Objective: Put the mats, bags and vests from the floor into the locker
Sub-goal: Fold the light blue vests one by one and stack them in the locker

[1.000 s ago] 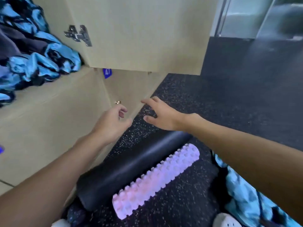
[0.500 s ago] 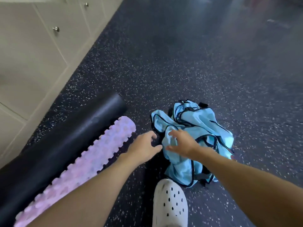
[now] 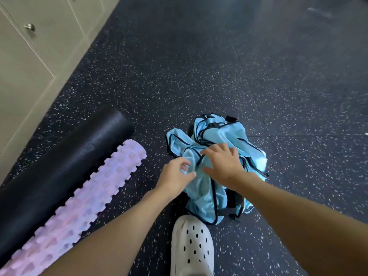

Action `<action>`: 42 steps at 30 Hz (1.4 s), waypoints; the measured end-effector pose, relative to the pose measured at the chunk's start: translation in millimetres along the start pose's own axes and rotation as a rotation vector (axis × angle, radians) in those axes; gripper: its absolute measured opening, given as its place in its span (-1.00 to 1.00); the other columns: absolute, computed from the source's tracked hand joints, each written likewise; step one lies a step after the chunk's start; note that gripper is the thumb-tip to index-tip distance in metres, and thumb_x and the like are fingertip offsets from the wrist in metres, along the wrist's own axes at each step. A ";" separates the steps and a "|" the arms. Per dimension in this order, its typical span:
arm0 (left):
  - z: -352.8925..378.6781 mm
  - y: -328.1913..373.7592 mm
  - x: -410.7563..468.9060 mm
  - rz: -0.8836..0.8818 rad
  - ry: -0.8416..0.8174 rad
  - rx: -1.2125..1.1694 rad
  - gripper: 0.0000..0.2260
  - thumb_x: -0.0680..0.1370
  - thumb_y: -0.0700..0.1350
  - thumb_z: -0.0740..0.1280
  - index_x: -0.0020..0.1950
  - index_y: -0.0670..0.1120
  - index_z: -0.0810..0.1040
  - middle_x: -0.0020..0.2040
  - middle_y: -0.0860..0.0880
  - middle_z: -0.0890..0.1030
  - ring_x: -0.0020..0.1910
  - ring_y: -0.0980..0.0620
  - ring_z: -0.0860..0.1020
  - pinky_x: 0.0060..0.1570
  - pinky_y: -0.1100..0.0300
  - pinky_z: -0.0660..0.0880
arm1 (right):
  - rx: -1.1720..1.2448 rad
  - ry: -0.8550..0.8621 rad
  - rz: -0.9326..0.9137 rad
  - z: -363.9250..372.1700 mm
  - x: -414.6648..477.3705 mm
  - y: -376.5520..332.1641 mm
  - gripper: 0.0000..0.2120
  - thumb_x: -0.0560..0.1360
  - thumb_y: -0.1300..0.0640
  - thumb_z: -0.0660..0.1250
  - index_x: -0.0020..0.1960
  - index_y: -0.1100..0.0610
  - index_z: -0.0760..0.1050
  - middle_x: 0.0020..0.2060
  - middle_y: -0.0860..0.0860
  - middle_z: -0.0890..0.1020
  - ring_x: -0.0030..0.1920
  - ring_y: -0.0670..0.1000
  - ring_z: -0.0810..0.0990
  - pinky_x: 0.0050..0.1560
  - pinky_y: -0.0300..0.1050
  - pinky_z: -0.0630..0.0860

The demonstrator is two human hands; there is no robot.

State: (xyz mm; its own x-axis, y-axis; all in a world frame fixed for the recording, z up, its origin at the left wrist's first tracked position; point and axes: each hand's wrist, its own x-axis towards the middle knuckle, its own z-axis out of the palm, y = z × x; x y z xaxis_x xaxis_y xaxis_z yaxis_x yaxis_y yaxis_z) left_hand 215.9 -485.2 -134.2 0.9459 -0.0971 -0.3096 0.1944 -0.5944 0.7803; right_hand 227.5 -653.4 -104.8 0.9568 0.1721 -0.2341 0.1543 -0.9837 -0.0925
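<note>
A crumpled pile of light blue mesh vests (image 3: 217, 136) with black trim lies on the dark speckled floor in front of me. My left hand (image 3: 175, 177) pinches a fold of the blue fabric at the pile's left edge. My right hand (image 3: 223, 163) rests on top of the pile, fingers spread over the cloth. To the left lie a black rolled mat (image 3: 65, 156) and a lilac knobbly roller (image 3: 79, 206), side by side along the lockers (image 3: 29, 56).
Beige locker doors with a round metal knob (image 3: 29, 27) run along the left wall, all shut in this view. My white perforated clog (image 3: 192, 246) stands just below the vests. The dark rubber floor (image 3: 258, 66) stretches away ahead and to the right.
My view swung down from the open locker to the floor. Both hands dropped onto the blue vests, and now the left fingers have closed on a fold while the right lies on top.
</note>
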 end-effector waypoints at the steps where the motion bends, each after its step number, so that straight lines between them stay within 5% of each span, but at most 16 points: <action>1: 1.3 5.7 -1.2 0.023 -0.015 0.008 -0.76 0.47 -0.06 0.51 0.11 -0.01 0.59 -0.06 0.07 0.59 -0.19 0.14 0.51 -0.02 0.19 0.53 | -0.049 -0.036 0.039 -4.8 -3.2 8.0 -0.47 0.53 -0.15 0.27 0.46 -0.07 0.28 0.38 0.01 0.35 0.42 0.11 0.20 0.33 0.09 0.14; 4: 8.5 20.4 -5.6 0.083 -0.076 0.030 -0.76 0.49 -0.01 0.49 0.11 -0.01 0.58 -0.02 0.08 0.58 -0.17 0.15 0.51 0.00 0.17 0.53 | -0.081 -0.106 0.207 -6.1 -12.4 30.8 -0.47 0.54 -0.15 0.27 0.45 -0.02 0.28 0.34 0.04 0.42 0.39 0.14 0.25 0.29 0.12 0.20; 7: 14.1 29.9 -9.9 0.117 -0.092 0.037 -0.81 0.51 -0.03 0.46 0.08 -0.01 0.58 -0.02 0.08 0.58 -0.18 0.17 0.50 -0.02 0.17 0.53 | 0.102 0.014 0.274 -1.1 -17.7 43.3 -0.88 0.56 0.08 0.22 0.00 0.05 0.52 -0.03 0.04 0.58 0.19 0.16 0.41 0.09 0.05 0.25; 11: 7.2 42.3 -11.6 0.138 -0.053 0.020 -0.77 0.52 -0.03 0.46 0.14 -0.02 0.58 0.07 0.07 0.58 -0.14 0.13 0.51 0.00 0.15 0.53 | 0.419 0.092 0.180 -22.8 -11.4 39.0 -0.83 0.53 0.15 0.30 -0.23 0.15 0.51 -0.30 0.05 0.57 -0.16 0.15 0.51 -0.20 -0.06 0.30; 16: -36.3 79.4 -16.5 0.227 0.105 -0.091 -0.61 0.49 -0.05 0.49 0.29 0.01 0.52 0.11 0.12 0.60 0.09 0.12 0.55 0.10 0.20 0.46 | 0.563 0.234 0.013 -106.8 -4.9 6.5 -0.76 0.54 0.17 0.34 -0.24 0.29 0.50 -0.40 0.05 0.46 -0.34 0.02 0.36 -0.30 -0.06 0.23; 21: -118.5 135.3 -40.8 0.394 0.264 -0.105 -0.95 0.54 -0.17 0.43 -0.04 -0.07 0.69 -0.20 0.09 0.68 -0.26 0.28 0.57 -0.18 0.28 0.48 | 0.684 0.341 -0.106 -191.7 -20.5 -26.2 -0.72 0.56 0.17 0.32 -0.30 0.22 0.46 -0.45 -0.03 0.41 -0.43 -0.09 0.29 -0.40 -0.19 0.29; 25: -179.9 169.4 -72.3 0.520 0.421 -0.098 -0.94 0.57 -0.19 0.38 -0.05 -0.13 0.65 -0.11 -0.03 0.66 -0.15 0.09 0.60 -0.10 0.17 0.51 | 0.728 0.433 -0.224 -248.8 -43.7 -58.5 -0.70 0.58 0.16 0.30 -0.32 0.15 0.43 -0.48 -0.09 0.35 -0.46 -0.15 0.24 -0.45 -0.30 0.22; 29: -232.6 199.7 -121.4 0.594 0.561 -0.332 -0.89 0.60 -0.26 0.30 -0.09 -0.10 0.54 -0.16 0.00 0.64 -0.24 0.19 0.56 -0.17 0.25 0.48 | 0.823 0.507 -0.351 -290.6 -66.4 -100.9 -0.93 0.54 0.10 0.37 -0.08 0.09 0.53 -0.35 -0.03 0.50 -0.36 -0.10 0.40 -0.29 -0.16 0.37; 32: -270.5 215.6 -167.7 0.638 0.553 -0.608 -0.84 0.64 -0.29 0.21 -0.12 -0.11 0.41 -0.13 -0.15 0.70 -0.10 -0.04 0.68 -0.04 0.12 0.60 | 0.886 0.355 -0.434 -304.9 -89.3 -139.2 -0.58 0.47 -0.01 0.46 0.26 0.02 0.43 -0.16 0.05 0.60 -0.25 -0.03 0.58 -0.21 -0.19 0.51; 35: -306.0 219.3 -216.3 0.625 0.520 -0.797 -0.90 0.69 -0.25 0.13 -0.03 -0.15 0.32 -0.18 -0.22 0.63 -0.16 -0.23 0.70 -0.10 -0.09 0.64 | 0.920 0.116 -0.528 -307.7 -110.1 -176.9 -0.70 0.45 0.01 0.49 0.14 0.07 0.57 -0.08 0.11 0.70 -0.12 0.07 0.68 -0.06 0.01 0.61; 37: -330.2 214.0 -244.0 0.583 0.559 -0.871 -0.88 0.70 -0.24 0.08 -0.03 -0.12 0.30 -0.27 -0.12 0.49 -0.37 -0.10 0.62 -0.25 0.00 0.62 | 0.932 0.021 -0.586 -307.0 -118.1 -201.6 -0.87 0.52 0.05 0.42 -0.09 0.12 0.63 -0.23 0.03 0.66 -0.25 -0.01 0.59 -0.16 -0.06 0.52; 39: -353.6 204.4 -266.8 0.530 0.581 -0.926 -0.84 0.68 -0.29 0.02 -0.04 -0.11 0.31 -0.31 -0.06 0.36 -0.49 0.05 0.38 -0.42 0.16 0.45 | 0.975 -0.068 -0.644 -305.3 -125.4 -228.4 -0.78 0.59 0.09 0.33 -0.20 0.14 0.58 -0.30 0.00 0.57 -0.27 -0.06 0.49 -0.19 -0.14 0.41; 42: -383.1 186.6 -297.1 0.442 0.537 -0.930 -0.94 0.65 -0.20 0.14 0.00 -0.10 0.36 -0.31 -0.02 0.32 -0.48 0.08 0.26 -0.43 0.19 0.25 | 1.126 -0.261 -0.688 -308.7 -142.2 -270.9 -0.75 0.65 0.12 0.20 -0.04 0.29 0.51 -0.15 0.15 0.53 -0.20 0.03 0.51 -0.15 -0.13 0.44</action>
State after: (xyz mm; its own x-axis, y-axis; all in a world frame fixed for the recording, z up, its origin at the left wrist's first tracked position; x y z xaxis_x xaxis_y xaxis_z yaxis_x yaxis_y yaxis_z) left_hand 70.6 -261.4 311.5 0.9239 0.3341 0.1865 -0.2758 0.2438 0.9298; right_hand 125.6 -427.7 252.3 0.6734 0.7391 0.0164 0.1756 -0.1384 -0.9747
